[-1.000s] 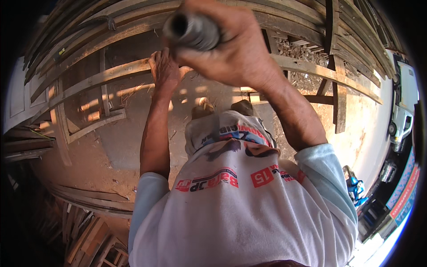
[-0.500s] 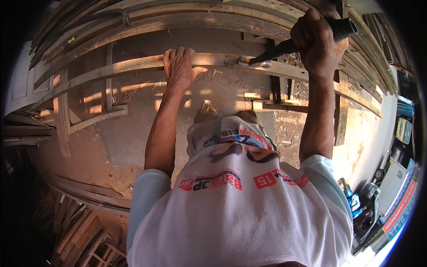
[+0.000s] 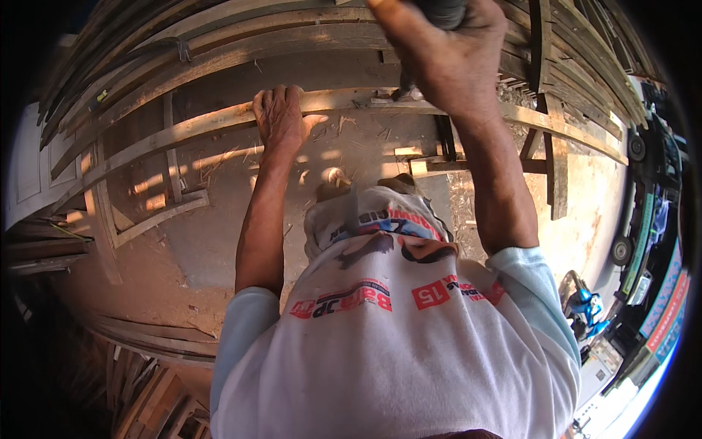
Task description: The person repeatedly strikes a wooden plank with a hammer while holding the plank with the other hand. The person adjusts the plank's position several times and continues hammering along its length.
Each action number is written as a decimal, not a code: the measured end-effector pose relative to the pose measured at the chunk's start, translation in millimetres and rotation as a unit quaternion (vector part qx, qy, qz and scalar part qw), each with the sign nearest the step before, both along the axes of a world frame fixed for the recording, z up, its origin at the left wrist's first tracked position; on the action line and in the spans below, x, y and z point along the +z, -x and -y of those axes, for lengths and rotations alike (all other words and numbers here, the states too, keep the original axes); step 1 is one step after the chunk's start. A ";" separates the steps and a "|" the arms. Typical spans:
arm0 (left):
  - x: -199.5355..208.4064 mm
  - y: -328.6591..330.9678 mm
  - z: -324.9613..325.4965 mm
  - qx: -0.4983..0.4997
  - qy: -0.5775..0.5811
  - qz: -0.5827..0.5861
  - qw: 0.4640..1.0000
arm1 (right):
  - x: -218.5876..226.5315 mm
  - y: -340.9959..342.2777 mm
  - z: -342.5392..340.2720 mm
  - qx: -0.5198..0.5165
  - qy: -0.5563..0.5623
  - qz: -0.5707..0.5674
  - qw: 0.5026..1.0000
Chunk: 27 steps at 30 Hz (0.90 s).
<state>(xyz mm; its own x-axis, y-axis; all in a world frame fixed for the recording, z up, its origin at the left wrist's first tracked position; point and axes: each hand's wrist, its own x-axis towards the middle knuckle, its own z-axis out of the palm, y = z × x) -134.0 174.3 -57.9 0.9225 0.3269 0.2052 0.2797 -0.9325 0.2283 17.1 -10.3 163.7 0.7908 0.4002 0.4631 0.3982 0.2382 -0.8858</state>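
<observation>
My left hand [image 3: 280,119] is on a long, pale wooden beam [image 3: 197,126], its fingers curled over the beam and its thumb sticking out to the right. My right hand [image 3: 457,62] is raised above the beam, close to the camera, and wraps round the dark grip of a hammer [image 3: 441,10]. Most of the handle is hidden behind that hand. Down at the beam, to the right of my left hand, the hammer's head shows only in part and seems to touch the wood. A loose strip of wood or splinter lies near it.
Stacked long boards [image 3: 292,42] run across the far side. An upright post [image 3: 557,161] stands at the right, and a wooden frame [image 3: 164,216] at the left. Wood scraps lie on the floor [image 3: 219,252]. More timber [image 3: 157,399] is piled lower left; vehicles stand at far right.
My right hand has swung left and upward, tipping the hammer's handle from a rightward lean to nearly upright. The left hand keeps its hold on the beam; the view has shifted slightly.
</observation>
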 end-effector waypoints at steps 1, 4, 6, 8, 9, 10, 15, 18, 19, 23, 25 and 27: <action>-1.8 4.7 -1.1 -0.001 0.009 0.038 0.999 | -8.3 4.1 -10.1 0.020 0.003 0.078 0.997; 1.6 8.8 2.8 0.009 0.009 -0.022 1.000 | 1.2 -15.2 22.6 0.013 -0.066 -0.074 0.995; 2.0 -0.3 5.0 -0.001 0.013 -0.025 1.000 | -7.1 -28.3 45.2 -0.011 -0.113 -0.104 0.988; 0.9 -2.2 6.8 0.011 0.010 -0.038 0.999 | 4.0 -28.4 44.3 0.045 -0.126 -0.106 0.985; 1.1 -2.3 10.8 0.011 0.010 -0.038 0.999 | 7.7 -22.2 35.4 0.007 -0.073 -0.075 0.994; 2.3 -3.5 8.7 0.006 0.003 -0.039 0.999 | 7.8 -11.5 15.0 -0.037 -0.026 -0.045 0.998; 1.1 4.6 7.9 0.005 0.016 -0.023 1.000 | -18.1 -62.5 61.7 0.144 -0.074 -0.099 0.982; 2.2 -13.5 5.1 -0.002 0.001 0.009 1.000 | -4.1 -59.0 64.3 0.081 -0.063 -0.127 0.987; 3.0 -11.0 8.2 -0.001 0.011 0.001 1.000 | -5.5 -55.3 58.2 0.064 -0.051 -0.127 0.989; -4.2 4.1 7.3 0.010 -0.001 0.000 1.000 | 6.9 -22.8 35.6 0.069 -0.084 -0.104 0.989; 1.6 2.6 4.2 0.006 0.014 -0.003 1.000 | -5.3 -48.5 52.0 0.049 -0.075 -0.116 0.989; -3.8 -4.2 15.5 0.004 0.003 -0.024 1.000 | 4.7 -57.5 65.3 0.155 -0.070 -0.140 0.975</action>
<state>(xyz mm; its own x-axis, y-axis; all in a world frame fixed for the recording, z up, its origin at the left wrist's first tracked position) -129.8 158.8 -61.6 0.9285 0.3353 0.1595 0.2975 -0.9288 0.2208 74.6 -75.7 168.4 0.7449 0.5888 0.3139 0.0345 0.4359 -0.8993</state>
